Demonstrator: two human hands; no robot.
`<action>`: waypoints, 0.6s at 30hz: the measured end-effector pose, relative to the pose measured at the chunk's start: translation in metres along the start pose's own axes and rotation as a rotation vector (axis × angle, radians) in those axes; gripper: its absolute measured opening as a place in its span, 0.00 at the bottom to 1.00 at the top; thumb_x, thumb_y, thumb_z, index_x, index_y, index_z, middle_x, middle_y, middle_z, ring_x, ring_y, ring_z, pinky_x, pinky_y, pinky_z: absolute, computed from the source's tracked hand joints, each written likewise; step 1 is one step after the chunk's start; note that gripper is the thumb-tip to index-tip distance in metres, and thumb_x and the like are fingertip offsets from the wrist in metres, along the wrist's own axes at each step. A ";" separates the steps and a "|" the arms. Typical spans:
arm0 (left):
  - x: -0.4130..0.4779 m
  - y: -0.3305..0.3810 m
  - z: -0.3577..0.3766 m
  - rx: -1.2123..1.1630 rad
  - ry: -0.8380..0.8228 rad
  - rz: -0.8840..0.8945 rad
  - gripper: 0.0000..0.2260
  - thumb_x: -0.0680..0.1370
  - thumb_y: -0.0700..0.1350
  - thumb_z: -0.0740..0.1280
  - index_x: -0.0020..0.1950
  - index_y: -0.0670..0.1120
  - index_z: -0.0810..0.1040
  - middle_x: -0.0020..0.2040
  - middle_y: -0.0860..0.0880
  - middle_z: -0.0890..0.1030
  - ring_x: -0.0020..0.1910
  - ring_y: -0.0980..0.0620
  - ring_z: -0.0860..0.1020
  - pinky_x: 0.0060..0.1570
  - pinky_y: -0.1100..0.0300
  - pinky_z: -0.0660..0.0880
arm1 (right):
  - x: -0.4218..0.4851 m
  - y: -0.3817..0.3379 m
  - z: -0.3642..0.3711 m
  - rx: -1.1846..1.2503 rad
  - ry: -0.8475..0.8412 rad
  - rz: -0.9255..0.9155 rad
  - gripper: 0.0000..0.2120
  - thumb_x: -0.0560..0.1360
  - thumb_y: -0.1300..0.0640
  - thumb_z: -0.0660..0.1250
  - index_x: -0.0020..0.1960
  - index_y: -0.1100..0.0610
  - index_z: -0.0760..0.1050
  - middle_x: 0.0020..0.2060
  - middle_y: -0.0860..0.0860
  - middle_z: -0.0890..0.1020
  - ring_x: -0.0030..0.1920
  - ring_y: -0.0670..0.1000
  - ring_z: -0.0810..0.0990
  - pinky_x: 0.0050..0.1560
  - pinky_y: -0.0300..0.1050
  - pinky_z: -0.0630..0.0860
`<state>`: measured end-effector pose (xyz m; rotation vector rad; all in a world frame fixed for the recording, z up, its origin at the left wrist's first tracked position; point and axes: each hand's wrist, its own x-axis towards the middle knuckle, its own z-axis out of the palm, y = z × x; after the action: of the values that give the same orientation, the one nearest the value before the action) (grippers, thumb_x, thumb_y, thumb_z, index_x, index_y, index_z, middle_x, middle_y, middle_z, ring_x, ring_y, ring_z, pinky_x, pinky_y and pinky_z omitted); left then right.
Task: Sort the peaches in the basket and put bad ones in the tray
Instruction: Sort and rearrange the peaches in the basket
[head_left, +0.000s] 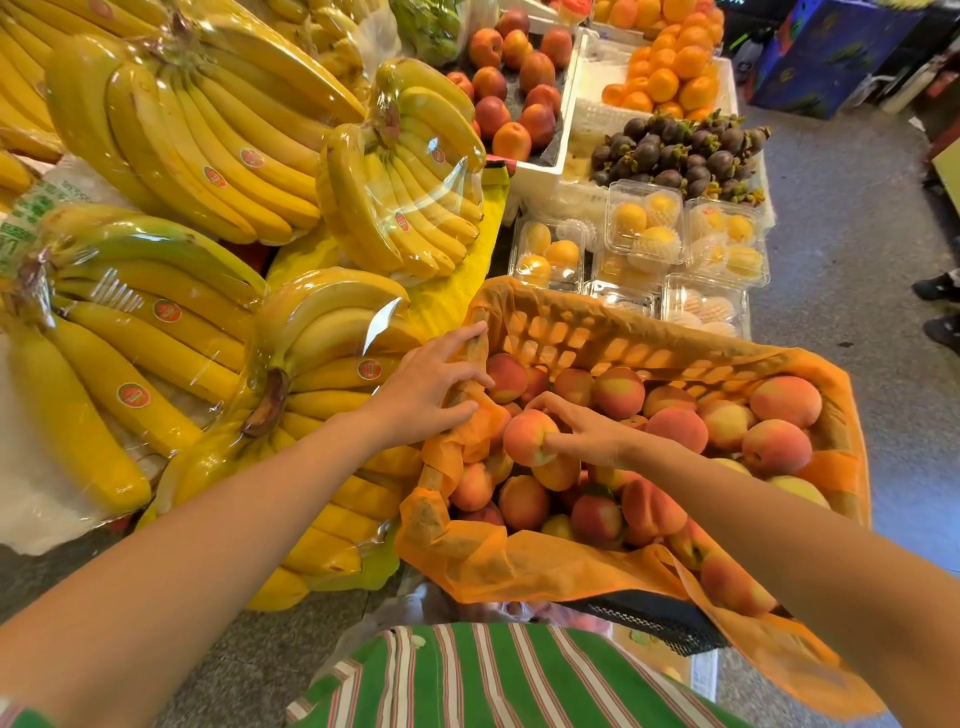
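fruit stall (457, 291), right hand (597, 436) partly covering peach (524, 436)

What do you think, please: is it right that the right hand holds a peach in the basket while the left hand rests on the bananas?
Not quite. The left hand is not on the bananas beside it; it grips the rim of the basket. The right hand does hold a peach in the basket, as the head view shows.
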<state>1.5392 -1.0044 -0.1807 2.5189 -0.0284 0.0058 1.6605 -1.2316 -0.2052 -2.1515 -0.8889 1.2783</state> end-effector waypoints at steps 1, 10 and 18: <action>0.000 0.000 0.000 0.004 0.000 0.003 0.13 0.75 0.48 0.70 0.59 0.53 0.80 0.78 0.52 0.55 0.76 0.49 0.57 0.69 0.46 0.59 | -0.001 0.001 0.000 0.015 0.011 -0.007 0.31 0.62 0.39 0.63 0.63 0.45 0.65 0.60 0.51 0.73 0.57 0.53 0.75 0.55 0.49 0.76; 0.012 0.014 -0.002 0.167 0.085 0.082 0.10 0.73 0.51 0.67 0.52 0.52 0.83 0.68 0.48 0.72 0.68 0.45 0.64 0.64 0.46 0.65 | -0.030 0.002 -0.024 0.091 0.184 -0.218 0.29 0.69 0.62 0.74 0.65 0.49 0.67 0.62 0.47 0.73 0.62 0.47 0.73 0.63 0.48 0.73; 0.035 0.075 0.010 -0.512 -0.281 -0.336 0.27 0.72 0.65 0.67 0.65 0.50 0.72 0.57 0.50 0.78 0.50 0.52 0.81 0.47 0.57 0.80 | -0.059 -0.016 -0.028 0.136 0.358 -0.382 0.29 0.69 0.63 0.76 0.65 0.55 0.68 0.61 0.50 0.73 0.63 0.49 0.74 0.59 0.53 0.78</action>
<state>1.5722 -1.0718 -0.1446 1.9684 0.2489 -0.4357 1.6596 -1.2658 -0.1477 -1.9030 -0.9675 0.7176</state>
